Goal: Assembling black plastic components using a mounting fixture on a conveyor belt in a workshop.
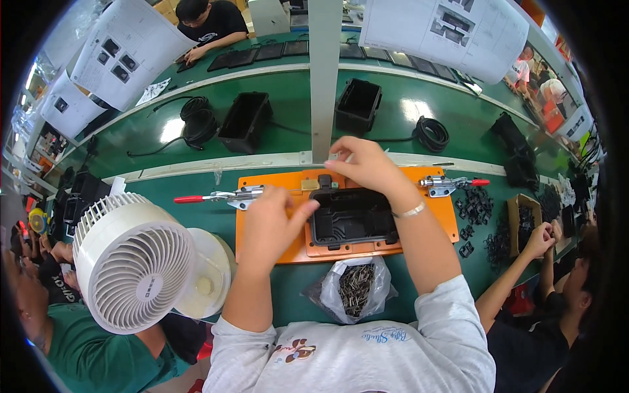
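A black plastic housing [354, 221], its hollow side up, sits in an orange fixture board [419, 230] in front of me. My left hand [278, 219] hovers at the housing's left edge, fingers bent and thumb apart, with nothing visible in it. Above the far edge of the board, my right hand [363, 164] has loosely curled fingers, with a gap between thumb and index finger. Near it, a small black block [325, 181] stands beside a brass-coloured piece [309, 185]. Toggle clamps with red handles flank the housing, one left [246, 195] and one right [442, 185].
A bag of small metal pins [356, 288] lies before the board. A white fan [141, 268] stands left. Small black parts [475, 206] and a cardboard box [524, 226] are right, near a co-worker's hand [540, 239]. Black bins [246, 123] and coiled cables [432, 134] lie beyond.
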{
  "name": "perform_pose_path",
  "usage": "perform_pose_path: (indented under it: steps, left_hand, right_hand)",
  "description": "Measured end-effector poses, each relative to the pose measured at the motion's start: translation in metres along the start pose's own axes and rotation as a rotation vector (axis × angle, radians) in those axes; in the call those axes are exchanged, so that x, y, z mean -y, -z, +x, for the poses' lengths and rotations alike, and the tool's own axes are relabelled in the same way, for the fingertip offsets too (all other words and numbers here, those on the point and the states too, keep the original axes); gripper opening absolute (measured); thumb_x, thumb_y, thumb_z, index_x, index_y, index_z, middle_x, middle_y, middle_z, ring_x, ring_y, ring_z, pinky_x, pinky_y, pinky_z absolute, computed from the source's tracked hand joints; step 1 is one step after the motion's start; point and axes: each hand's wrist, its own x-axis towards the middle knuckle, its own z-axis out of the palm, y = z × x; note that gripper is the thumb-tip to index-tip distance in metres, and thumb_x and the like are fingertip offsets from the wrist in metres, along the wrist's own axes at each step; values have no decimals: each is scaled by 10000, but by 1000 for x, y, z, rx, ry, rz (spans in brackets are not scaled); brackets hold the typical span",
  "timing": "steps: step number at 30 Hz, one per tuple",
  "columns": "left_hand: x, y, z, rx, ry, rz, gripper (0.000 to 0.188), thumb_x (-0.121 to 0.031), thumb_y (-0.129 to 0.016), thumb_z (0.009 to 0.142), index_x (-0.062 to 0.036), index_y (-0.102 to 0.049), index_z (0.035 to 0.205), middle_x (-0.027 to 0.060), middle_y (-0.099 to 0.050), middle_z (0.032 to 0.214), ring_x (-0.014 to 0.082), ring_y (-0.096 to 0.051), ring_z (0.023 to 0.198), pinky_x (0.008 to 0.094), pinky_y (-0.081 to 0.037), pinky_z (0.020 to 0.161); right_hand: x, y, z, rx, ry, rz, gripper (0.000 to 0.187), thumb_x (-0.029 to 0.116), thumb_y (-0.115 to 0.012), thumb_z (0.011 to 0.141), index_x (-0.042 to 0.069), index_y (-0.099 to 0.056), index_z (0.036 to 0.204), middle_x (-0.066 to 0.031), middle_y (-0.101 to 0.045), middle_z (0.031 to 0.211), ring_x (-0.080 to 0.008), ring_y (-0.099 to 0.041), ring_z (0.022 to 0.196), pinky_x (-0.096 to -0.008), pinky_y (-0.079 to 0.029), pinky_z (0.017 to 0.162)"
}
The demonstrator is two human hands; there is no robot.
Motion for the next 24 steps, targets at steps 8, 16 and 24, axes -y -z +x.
perform_pose_path:
  steps: [8,16,24]
  left_hand:
    - [-6,-9,-3,307,43,162,474,-440,-695,795,-5,-595,637,160,-590,610,334,-602,589,421,-459,552]
    - [-37,25,6,41,-14,-195,243,-183,-701,709,-15,-552,617,129,-548,601,313,-558,547,388,-435,508]
    - [-76,31,-16,-204,-409,-307,347,-93,-767,572,-84,-421,567,60,-439,564,238,-405,459,335,-281,441]
  right_hand:
    - [3,29,-106,-255,-268,-502,434,223,-854,624,20,-529,828,-160,-597,840,-334,-604,788,-408,-485,674]
    - [17,54,-108,-410,-219,102,143,-20,-688,772,-16,-573,857,-4,-589,697,-52,-535,644,-203,-429,579]
    - [-14,38,-100,-188,-96,421,257,-99,-565,854,-31,-576,1102,-18,-638,998,-59,-581,925,-213,-460,822]
